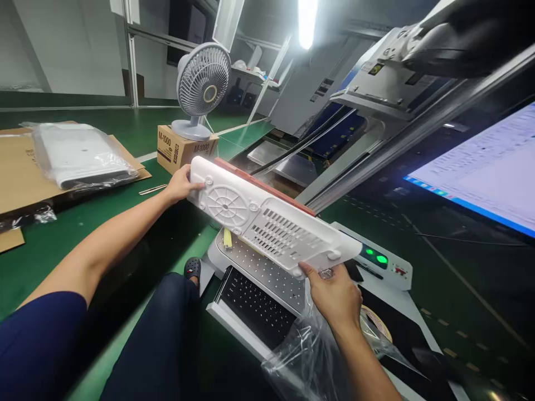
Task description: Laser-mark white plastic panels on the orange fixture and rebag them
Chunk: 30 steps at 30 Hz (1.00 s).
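A long white plastic housing panel (267,217) with a round ribbed vent and rows of slots is held up, tilted down to the right. My left hand (180,185) grips its left end, thumb on the face. At the lower right corner, my right hand (334,289) is closed on the panel's edge, and a clear plastic bag (311,351) hangs below that hand. A reddish strip (267,186) shows along the panel's far edge. Under the panel lies a perforated metal plate (267,267), partly covered by it.
A black keyboard (254,306) sits in front of the plate. Right are a control panel with green buttons (381,259), a tape roll (377,323) and a monitor (480,167). A fan (204,83) stands on a carton (167,147). A bagged white part (81,150) lies on cardboard (16,172) at left.
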Motion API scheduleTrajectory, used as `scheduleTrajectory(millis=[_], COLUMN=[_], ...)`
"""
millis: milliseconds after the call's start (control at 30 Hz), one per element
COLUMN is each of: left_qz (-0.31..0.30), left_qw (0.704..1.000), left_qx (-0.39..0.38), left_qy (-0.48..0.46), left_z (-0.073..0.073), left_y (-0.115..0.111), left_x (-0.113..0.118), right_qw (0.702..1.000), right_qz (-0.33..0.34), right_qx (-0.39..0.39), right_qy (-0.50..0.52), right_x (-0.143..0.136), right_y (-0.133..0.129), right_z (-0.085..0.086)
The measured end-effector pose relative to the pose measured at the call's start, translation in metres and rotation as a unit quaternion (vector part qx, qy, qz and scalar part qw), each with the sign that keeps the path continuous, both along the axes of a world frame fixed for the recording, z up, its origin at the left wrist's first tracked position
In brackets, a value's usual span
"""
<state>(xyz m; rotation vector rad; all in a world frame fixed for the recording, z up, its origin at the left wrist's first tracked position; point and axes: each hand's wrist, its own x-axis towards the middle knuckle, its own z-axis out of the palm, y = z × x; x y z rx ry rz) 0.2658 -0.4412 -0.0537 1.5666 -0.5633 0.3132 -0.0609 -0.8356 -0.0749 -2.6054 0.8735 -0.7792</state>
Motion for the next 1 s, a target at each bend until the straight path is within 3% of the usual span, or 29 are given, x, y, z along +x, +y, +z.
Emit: scheduleTrajectory(millis=[400, 800, 1000], left_qz=[0.006, 0.036, 0.037], left_qw=[1.000, 0.997, 0.995], left_qx=[0.021, 0.064, 0.085], left_qy=[-0.011, -0.008, -0.022], left_z=[-0.004, -0.001, 0.005], left_y=[-0.008, -0.012, -0.020], left_x=[0.046, 0.040, 0.041], right_qw=[0.997, 0.999, 0.998], right_qz=[-0.040, -0.032, -0.026], right_qx=[0.013, 0.017, 0.021], right_qy=[0.062, 0.040, 0.051], right_x=[0.036, 0.054, 0.059], right_y=[0.012, -0.018, -0.022], right_z=[0.020, -0.005, -0.004])
